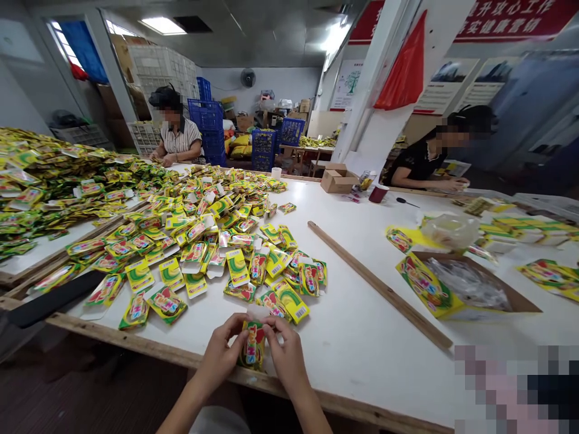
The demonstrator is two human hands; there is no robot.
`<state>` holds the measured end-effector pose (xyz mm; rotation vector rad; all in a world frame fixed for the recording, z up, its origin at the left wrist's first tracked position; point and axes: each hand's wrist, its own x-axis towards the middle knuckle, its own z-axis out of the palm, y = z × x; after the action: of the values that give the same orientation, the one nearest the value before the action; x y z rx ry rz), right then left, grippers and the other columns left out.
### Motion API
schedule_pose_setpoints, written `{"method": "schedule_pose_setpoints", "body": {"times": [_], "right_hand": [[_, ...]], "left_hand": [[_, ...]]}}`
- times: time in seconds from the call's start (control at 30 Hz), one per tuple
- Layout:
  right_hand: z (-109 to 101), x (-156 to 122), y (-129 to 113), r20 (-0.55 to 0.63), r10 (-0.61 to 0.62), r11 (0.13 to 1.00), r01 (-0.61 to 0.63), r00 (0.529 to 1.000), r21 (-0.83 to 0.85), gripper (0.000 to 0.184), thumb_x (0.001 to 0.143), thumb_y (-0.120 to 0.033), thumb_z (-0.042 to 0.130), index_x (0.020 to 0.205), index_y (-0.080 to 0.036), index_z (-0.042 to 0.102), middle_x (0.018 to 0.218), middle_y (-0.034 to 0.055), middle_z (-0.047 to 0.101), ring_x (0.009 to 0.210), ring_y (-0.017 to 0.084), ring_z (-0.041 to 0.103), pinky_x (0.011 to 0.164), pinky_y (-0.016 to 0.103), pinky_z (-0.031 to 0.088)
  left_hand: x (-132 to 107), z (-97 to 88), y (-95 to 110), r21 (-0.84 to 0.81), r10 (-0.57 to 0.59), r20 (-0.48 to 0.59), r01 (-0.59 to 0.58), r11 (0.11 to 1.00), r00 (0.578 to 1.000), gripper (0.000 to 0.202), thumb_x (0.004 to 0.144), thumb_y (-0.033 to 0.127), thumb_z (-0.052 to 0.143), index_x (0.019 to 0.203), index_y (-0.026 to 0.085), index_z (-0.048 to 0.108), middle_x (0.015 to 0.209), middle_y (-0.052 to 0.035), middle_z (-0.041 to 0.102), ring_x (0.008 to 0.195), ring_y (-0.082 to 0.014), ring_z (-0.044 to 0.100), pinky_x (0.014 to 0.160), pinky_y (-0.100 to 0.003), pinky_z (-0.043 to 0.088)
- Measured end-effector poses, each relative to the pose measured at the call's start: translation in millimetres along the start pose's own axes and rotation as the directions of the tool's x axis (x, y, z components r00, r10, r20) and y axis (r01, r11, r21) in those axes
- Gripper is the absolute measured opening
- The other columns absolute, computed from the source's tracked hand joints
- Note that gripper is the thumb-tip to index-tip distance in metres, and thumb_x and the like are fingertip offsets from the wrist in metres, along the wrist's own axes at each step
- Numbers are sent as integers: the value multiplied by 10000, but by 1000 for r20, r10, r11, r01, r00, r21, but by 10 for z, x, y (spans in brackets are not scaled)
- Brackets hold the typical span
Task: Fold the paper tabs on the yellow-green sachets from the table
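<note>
Left-hand fingers pinched on the small box, left side near its top; right-hand fingers pinched on its upper right. Box is yellow-green, printed front toward the wearer, white flap up at the top. It's at the worktop's near edge, just by the wooden trim; can't tell if its bottom touches.

Just beyond the hands, loose pile of similar boxes, overlapping, some flaps open, spreading to the left edge and back toward the far edge. Black strip across the near left corner. Right of pile, wooden bar lies slantwise, bare worktop both sides. Toward right edge: larger open box with clear plastic inside, tape roll behind it. Far edge: open brown carton, red cup to its right. Co-workers: one far left, one far right. Blue crates behind the left one.
</note>
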<state>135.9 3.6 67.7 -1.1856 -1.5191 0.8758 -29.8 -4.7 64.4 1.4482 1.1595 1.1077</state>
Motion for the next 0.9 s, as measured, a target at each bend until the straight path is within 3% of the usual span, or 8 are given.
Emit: {"method": "schedule_pose_setpoints", "body": {"times": [0.1, 0.2, 0.37, 0.67, 0.9], "right_hand": [[36, 22, -23, -60, -24, 999, 26, 998, 34, 151, 881, -275, 564, 898, -198, 693, 886, 57, 711, 846, 204, 656, 782, 294, 506], [60, -1, -26, -92, -14, 996, 22, 996, 82, 180, 890, -244, 547, 1032, -208, 652, 968, 59, 703, 898, 199, 657, 815, 307, 511], [59, -40, -65, 1, -91, 995, 91, 996, 38, 118, 860, -244, 605, 943, -226, 687, 998, 58, 702, 981, 214, 636, 867, 318, 489], [126, 66, -139, -72, 20, 1000, -20, 997, 2, 138, 856, -294, 591, 850, -182, 671, 799, 34, 698, 727, 184, 635, 684, 266, 495], [94, 27, -134, -27, 43, 998, -42, 999, 47, 175, 872, -312, 575, 861, -180, 689, 823, 48, 708, 755, 192, 653, 702, 275, 507]], "left_hand": [[29, 16, 0, -69, 42, -57, -46, 997, 997, 238, 858, 299, 580, 1083, 221, 583, 1208, -85, 624, 1147, -245, 573, 957, -351, 474], [51, 30, 20, -127, 69, -71, -78, 989, 995, 293, 864, 275, 577, 1151, 240, 533, 1141, -73, 637, 1090, -222, 598, 965, -365, 468], [66, 23, 104, 47, 135, -66, -132, 990, 989, 147, 877, 309, 560, 899, 191, 647, 970, -75, 653, 983, -230, 610, 886, -340, 483], [134, 64, 90, -58, -37, -164, 28, 998, 986, 212, 821, 359, 627, 916, 170, 647, 820, -40, 683, 791, -201, 636, 729, -283, 506], [112, 60, 57, -31, 1, -188, -7, 999, 982, 215, 825, 377, 627, 872, 172, 674, 846, -46, 692, 820, -206, 638, 742, -281, 507]]}}
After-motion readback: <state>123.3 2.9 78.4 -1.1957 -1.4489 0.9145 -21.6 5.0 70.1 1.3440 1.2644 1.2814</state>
